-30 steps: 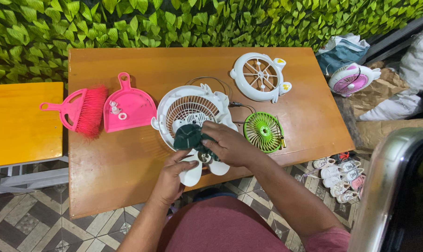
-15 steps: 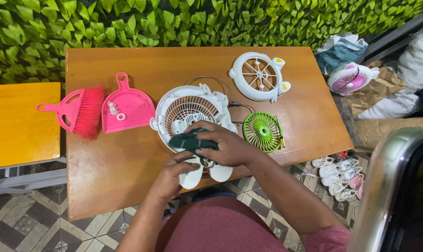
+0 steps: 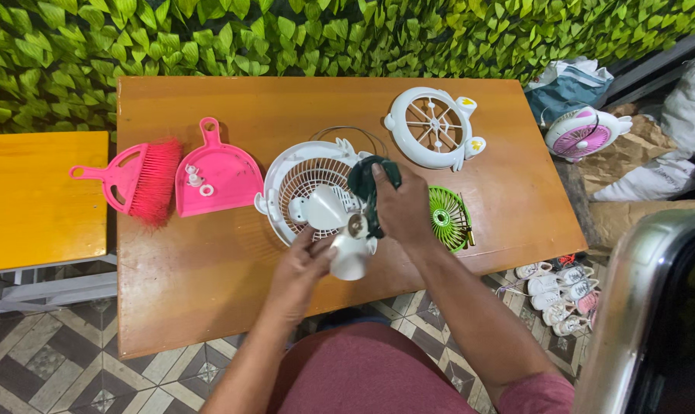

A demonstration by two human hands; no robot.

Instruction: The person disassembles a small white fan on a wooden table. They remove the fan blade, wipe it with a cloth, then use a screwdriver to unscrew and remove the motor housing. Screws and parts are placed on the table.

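White plastic fills our grip: our left hand point(image 3: 305, 257) is closed around the white fan blade point(image 3: 340, 230), pinching its lower lobe above the near part of the wooden table point(image 3: 209, 299). Our right hand point(image 3: 405, 211) is clamped on a dark green cloth point(image 3: 370, 180), pressed against the blade's hub. Both sit over the white fan housing point(image 3: 301, 184), which lies flat near the table's middle.

Just right of our right hand lies a small green fan grille point(image 3: 448, 218), close to the table's near edge. Farther back rests a white front grille point(image 3: 435, 126), well apart from our hands. To the left, a pink dustpan point(image 3: 213, 172) and pink brush point(image 3: 136, 180) lie side by side, the brush handle overhanging the table's left edge. Open wood shows along the near left and the far edge.

A yellow table point(image 3: 33, 192) stands beside ours. A leafy green wall point(image 3: 286, 34) backs both, patterned tiles point(image 3: 48, 368) lie below, and a pink-and-white fan point(image 3: 585, 134) sits on the right.
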